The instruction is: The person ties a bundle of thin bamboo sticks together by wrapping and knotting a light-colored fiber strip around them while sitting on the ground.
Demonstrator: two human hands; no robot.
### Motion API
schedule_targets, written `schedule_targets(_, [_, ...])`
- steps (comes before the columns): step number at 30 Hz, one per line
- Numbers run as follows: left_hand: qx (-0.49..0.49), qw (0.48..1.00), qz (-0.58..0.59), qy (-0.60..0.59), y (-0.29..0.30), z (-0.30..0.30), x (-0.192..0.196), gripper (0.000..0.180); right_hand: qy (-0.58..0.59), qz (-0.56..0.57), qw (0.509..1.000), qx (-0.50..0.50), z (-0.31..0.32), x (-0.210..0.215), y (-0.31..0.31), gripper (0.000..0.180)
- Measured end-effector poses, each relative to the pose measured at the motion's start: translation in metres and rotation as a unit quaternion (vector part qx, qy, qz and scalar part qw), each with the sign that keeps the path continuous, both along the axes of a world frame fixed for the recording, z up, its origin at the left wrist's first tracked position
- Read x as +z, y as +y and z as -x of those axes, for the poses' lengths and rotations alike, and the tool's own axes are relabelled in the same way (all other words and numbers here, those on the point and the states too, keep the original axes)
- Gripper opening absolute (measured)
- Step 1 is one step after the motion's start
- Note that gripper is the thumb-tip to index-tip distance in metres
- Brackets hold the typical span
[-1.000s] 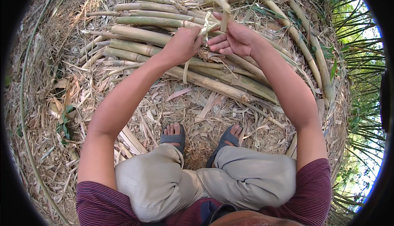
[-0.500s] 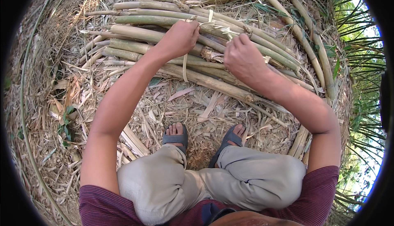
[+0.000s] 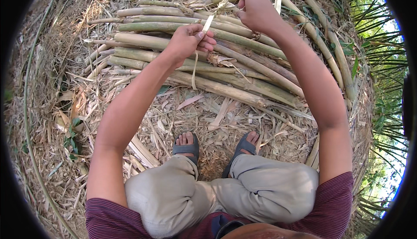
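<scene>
A curved bundle of cut canes (image 3: 143, 40), green to tan, lies across the ground in front of me. My left hand (image 3: 190, 42) is closed over its middle, pinching a flat pale strip (image 3: 209, 23) between thumb and fingers. That strip rises to a frayed, twisted part (image 3: 222, 5) near my right thumb. Beyond the far side of the bundle, my right hand (image 3: 259, 9) is raised with its index finger extended. Pale strip shows beside its wrist side, seemingly held in the curled fingers, which are mostly hidden. Another strip end (image 3: 195, 71) hangs over the canes below my left hand.
Long bent canes (image 3: 330, 43) lie at the far right beside green leaves (image 3: 382, 34). Dry husks and shavings (image 3: 208, 113) cover the ground. My sandalled feet (image 3: 186, 145) stand just this side of the bundle. A long thin stem (image 3: 27, 108) curves along the left.
My right hand has moved up and away from the bundle's middle, drawing apart from my left. My left hand has turned and shifted slightly nearer, still holding the strip.
</scene>
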State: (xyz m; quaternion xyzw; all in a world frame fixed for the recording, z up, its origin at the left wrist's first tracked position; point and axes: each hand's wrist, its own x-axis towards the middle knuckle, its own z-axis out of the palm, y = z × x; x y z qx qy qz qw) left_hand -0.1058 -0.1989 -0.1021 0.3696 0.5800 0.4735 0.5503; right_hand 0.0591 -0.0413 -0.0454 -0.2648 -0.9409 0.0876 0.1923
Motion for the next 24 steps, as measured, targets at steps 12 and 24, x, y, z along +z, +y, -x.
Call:
schedule_targets(12, [-0.025, 0.998, 0.029, -0.058, 0.006, 0.006, -0.003, 0.023, -0.198, -0.372, 0.894, 0.152, -0.007, 0.056, -0.008, 0.032])
schedule_targets(24, [-0.12, 0.896, -0.254, 0.343, 0.066, 0.018, 0.02, 0.036, 0.121, -0.37, 0.879, 0.276, -0.01, 0.039, -0.015, 0.024])
